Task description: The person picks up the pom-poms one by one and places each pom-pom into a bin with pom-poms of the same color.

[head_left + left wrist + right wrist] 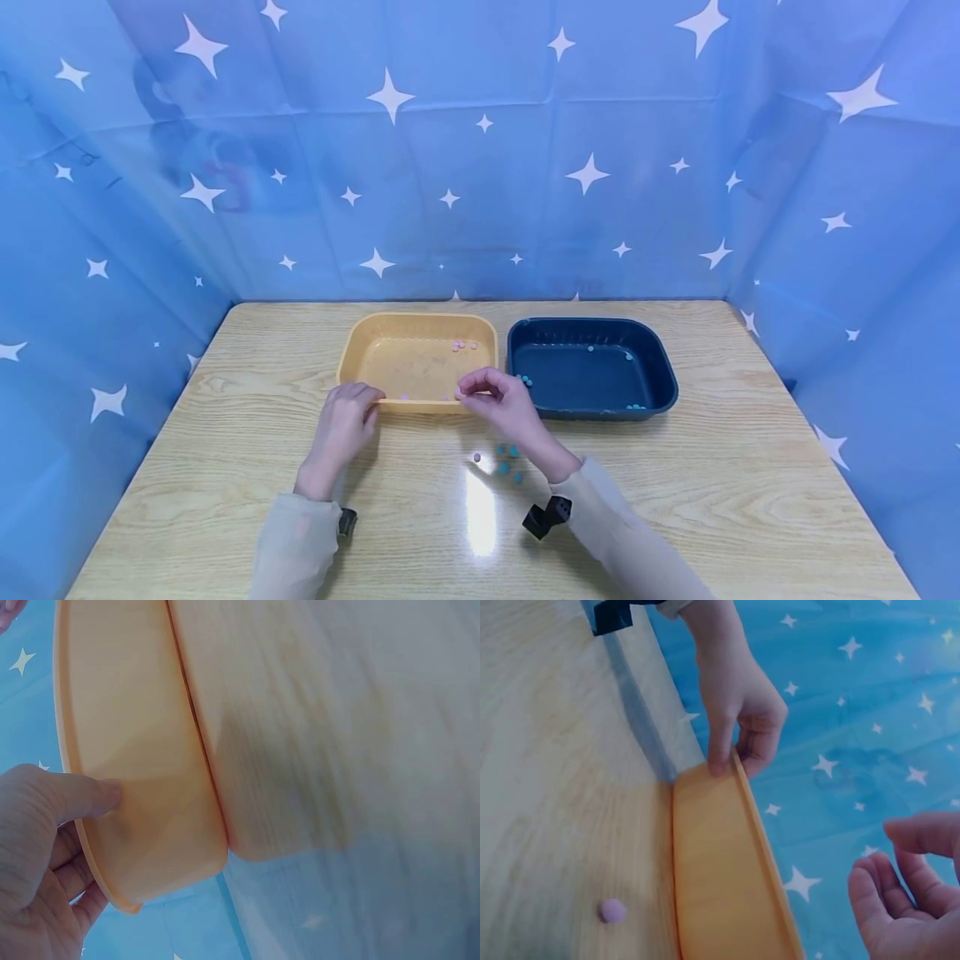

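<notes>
My left hand [348, 421] grips the front left rim of a yellow plastic tray [420, 407]; in the left wrist view its thumb [94, 796] presses the outer wall and the fingers curl behind the rim. Over the tray's front right rim is my right hand [506, 404], its fingers bent. In the right wrist view a gap shows between thumb and fingers, with nothing between them. Several small pink balls [474, 345] lie in the tray, one of them close by the right fingertips. A single pink ball [613, 910] lies on the table in front of the tray.
A dark blue tray [600, 414] stands right of the yellow one, with several small teal balls [628, 357] in it. More teal balls [504, 468] lie on the wooden table [750, 467] below the right wrist. A blue star-patterned curtain [480, 167] surrounds the table's back and sides.
</notes>
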Motion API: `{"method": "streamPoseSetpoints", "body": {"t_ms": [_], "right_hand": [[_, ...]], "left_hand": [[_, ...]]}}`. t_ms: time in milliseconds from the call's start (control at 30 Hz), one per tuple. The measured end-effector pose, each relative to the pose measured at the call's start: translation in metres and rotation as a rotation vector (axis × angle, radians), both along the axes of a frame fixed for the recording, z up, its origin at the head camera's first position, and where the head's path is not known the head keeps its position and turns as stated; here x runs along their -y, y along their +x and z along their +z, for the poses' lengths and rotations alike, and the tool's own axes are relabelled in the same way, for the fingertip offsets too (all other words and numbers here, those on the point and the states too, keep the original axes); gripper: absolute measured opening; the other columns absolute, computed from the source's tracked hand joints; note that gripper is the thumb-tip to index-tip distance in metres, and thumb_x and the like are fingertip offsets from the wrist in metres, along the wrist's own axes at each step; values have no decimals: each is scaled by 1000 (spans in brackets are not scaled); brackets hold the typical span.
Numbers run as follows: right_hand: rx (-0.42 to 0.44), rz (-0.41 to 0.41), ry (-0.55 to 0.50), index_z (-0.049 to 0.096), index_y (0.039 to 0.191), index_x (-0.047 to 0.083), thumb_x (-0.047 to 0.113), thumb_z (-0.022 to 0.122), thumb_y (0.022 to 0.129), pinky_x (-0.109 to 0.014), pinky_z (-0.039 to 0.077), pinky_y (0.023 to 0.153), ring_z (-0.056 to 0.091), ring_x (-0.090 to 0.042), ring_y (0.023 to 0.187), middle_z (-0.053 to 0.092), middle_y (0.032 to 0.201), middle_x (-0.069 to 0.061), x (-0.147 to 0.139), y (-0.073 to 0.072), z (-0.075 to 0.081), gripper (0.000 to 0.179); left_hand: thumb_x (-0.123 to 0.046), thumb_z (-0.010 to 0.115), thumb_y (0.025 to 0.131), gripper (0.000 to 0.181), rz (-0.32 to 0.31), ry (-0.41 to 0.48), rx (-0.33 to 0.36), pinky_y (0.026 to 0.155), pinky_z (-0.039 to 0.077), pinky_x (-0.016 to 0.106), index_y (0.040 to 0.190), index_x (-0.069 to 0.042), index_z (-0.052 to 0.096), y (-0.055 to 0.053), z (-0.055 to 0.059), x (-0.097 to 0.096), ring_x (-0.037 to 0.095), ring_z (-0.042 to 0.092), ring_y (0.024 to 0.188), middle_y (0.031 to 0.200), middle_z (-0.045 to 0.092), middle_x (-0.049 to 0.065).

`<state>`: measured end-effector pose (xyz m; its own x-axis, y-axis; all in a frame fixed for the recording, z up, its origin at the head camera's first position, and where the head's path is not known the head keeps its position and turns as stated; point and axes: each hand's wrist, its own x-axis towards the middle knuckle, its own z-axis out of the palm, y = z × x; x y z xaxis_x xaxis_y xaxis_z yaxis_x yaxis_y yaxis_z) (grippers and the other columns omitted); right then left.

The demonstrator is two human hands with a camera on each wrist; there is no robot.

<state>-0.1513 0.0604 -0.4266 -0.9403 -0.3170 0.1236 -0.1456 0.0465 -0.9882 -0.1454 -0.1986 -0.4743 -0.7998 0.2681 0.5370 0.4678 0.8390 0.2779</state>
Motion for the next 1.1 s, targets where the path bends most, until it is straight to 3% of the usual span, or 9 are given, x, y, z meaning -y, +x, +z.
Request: {"method": "streamPoseSetpoints", "body": {"t_ms": [167,633,867,1100], "right_hand": [[-3,35,-10,59,98,-11,-9,63,81,-23,51,82,59,-39,99,62,104,-27,-2,6,-6,17],[17,89,97,59,98,-11,-13,60,78,-27,52,82,58,-45,97,60,100,-28,-4,17,-31,20],[2,165,130,59,99,-11,-15,60,77,-26,52,82,59,-42,95,59,101,-28,-2,22,-42,22],[-13,178,194,58,97,-12,-19,61,73,-44,52,81,59,-43,91,60,97,-30,-1,23,-52,25]], "left_hand": [[10,73,66,20,-4,-2,-8,81,44,46,81,-1,67,0,0,1,28,61,77,79,66,8],[9,73,66,20,-10,-1,-15,81,44,46,81,-2,66,0,2,0,29,61,78,79,66,9],[9,73,66,20,-13,-7,-24,80,44,46,80,-2,66,0,2,1,29,61,77,78,65,8],[9,72,66,20,-18,-2,-23,81,45,47,81,-2,66,0,1,1,29,61,78,79,66,9]]}}
